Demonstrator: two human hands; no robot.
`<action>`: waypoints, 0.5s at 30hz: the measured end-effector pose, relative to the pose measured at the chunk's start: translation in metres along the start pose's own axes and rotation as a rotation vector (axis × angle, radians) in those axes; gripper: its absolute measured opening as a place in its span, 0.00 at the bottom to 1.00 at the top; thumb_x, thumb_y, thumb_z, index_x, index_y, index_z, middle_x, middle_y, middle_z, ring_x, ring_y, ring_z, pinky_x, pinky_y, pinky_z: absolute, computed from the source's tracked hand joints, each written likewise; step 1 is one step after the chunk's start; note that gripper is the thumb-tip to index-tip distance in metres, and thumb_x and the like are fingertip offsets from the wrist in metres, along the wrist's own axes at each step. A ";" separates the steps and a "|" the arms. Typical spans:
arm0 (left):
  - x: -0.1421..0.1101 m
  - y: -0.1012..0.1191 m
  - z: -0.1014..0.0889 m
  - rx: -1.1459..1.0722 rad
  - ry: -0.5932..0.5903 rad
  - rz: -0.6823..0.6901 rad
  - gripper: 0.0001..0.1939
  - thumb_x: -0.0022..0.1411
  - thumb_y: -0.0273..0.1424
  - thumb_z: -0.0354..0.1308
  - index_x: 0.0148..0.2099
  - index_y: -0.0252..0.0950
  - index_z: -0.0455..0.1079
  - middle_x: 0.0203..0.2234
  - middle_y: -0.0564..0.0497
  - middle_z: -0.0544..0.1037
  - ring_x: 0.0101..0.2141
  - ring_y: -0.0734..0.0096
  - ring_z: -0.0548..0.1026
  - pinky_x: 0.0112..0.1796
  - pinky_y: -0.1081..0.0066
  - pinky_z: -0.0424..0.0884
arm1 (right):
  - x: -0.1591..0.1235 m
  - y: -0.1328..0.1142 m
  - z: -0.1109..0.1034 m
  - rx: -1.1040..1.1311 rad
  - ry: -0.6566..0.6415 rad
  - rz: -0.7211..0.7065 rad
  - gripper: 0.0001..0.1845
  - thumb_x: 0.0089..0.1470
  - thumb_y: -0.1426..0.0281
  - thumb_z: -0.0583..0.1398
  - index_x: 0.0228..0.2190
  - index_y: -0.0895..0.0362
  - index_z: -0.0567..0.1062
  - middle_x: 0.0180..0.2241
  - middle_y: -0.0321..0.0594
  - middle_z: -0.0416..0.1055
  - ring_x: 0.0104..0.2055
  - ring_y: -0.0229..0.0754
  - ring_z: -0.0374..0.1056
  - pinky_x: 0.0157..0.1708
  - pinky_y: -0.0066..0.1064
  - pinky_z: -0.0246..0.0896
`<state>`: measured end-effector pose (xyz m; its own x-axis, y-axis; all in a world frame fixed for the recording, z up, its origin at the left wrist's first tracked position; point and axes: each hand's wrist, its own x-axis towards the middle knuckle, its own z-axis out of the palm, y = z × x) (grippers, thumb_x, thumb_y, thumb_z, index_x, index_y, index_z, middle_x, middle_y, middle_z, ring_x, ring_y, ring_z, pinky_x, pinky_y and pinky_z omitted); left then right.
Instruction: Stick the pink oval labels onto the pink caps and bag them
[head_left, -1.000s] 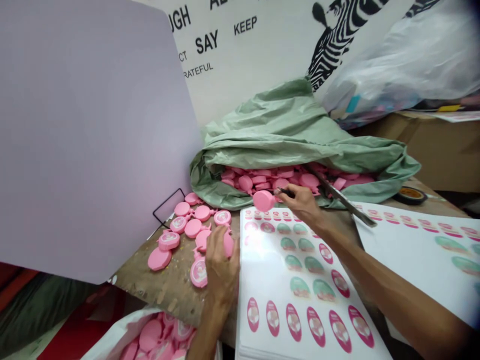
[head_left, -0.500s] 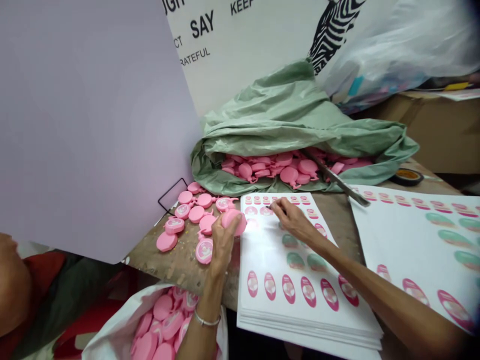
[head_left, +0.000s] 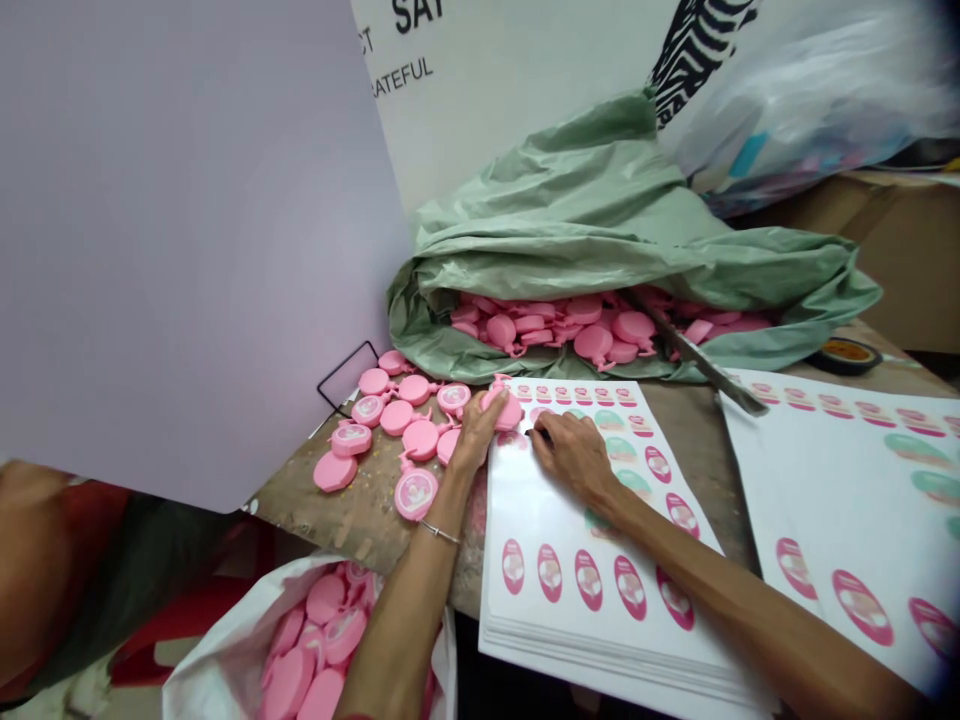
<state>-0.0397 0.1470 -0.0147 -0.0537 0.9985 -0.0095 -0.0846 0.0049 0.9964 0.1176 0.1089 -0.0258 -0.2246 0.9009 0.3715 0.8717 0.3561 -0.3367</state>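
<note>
My left hand (head_left: 474, 432) is closed around a pink round plastic piece (head_left: 505, 410), held over the upper left edge of a stack of white sticker sheets (head_left: 525, 640). My right hand (head_left: 574, 452) lies on the top sheet, fingers pinched on a small dark tool (head_left: 529, 432); most of it is hidden, so its kind is unclear. The tool's tip is by a round pink sticker (head_left: 513, 440). Left of the stack, several pink pieces lie on the table, and one (head_left: 416, 494) bears a round printed label.
An open green bag (head_left: 592, 240) of pink pieces lies behind, a flat metal strip (head_left: 705, 365) jutting from it. More sticker sheets (head_left: 787, 480) lie right, near a tape roll (head_left: 846, 356). Below left are a white sack (head_left: 217, 640) of pink pieces and another person's arm (head_left: 30, 570).
My left hand has moved the pink piece right, onto the sheet's upper left edge. My right hand has come slightly lower on the sheet. The camera view has shifted a little.
</note>
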 end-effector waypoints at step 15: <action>0.000 -0.005 -0.004 0.034 -0.032 0.045 0.21 0.56 0.47 0.61 0.39 0.32 0.73 0.32 0.48 0.76 0.33 0.69 0.72 0.36 0.70 0.67 | 0.004 -0.007 -0.012 0.203 0.060 0.011 0.12 0.55 0.59 0.57 0.28 0.55 0.68 0.26 0.38 0.73 0.28 0.40 0.66 0.36 0.32 0.55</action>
<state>-0.0436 0.1471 -0.0196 -0.0245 0.9990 0.0377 -0.0485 -0.0389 0.9981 0.1153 0.1071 -0.0114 -0.1842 0.8908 0.4153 0.7670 0.3945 -0.5060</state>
